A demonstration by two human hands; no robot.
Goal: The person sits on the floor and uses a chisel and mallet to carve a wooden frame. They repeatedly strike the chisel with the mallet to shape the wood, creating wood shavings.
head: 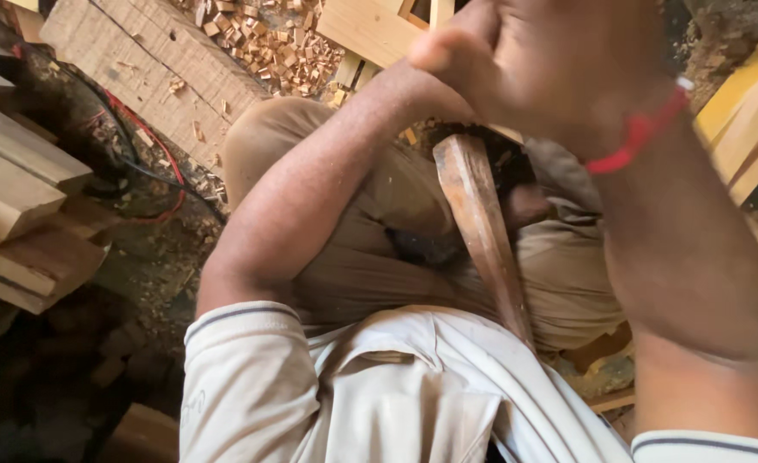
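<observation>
Shirt [396, 386]: pale, striped cuffs, nearest the camera.
Wooden handle [482, 231]: slants from near the chest up to the hands, over the bent knees.
Right hand [559, 60]: raised close, red thread at the wrist, fingers curled together above the handle's far end; actual grip hidden.
Left hand: forearm reaches in from the left, fingers hidden, cannot tell.
Wood chips [267, 43]: heaped far, by the plank [138, 60].
Stacked boards [18, 197]: left.

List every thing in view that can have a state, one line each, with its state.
Right hand: closed in a fist, red wristband on the wrist.
Left hand: hidden behind the right hand; only the forearm shows.
Wooden handle: tilted, top end under the hands; what holds it is unclear.
Wood chips: scattered loose.
Planks: stacked.
Red cable: lying slack on the ground.
</observation>
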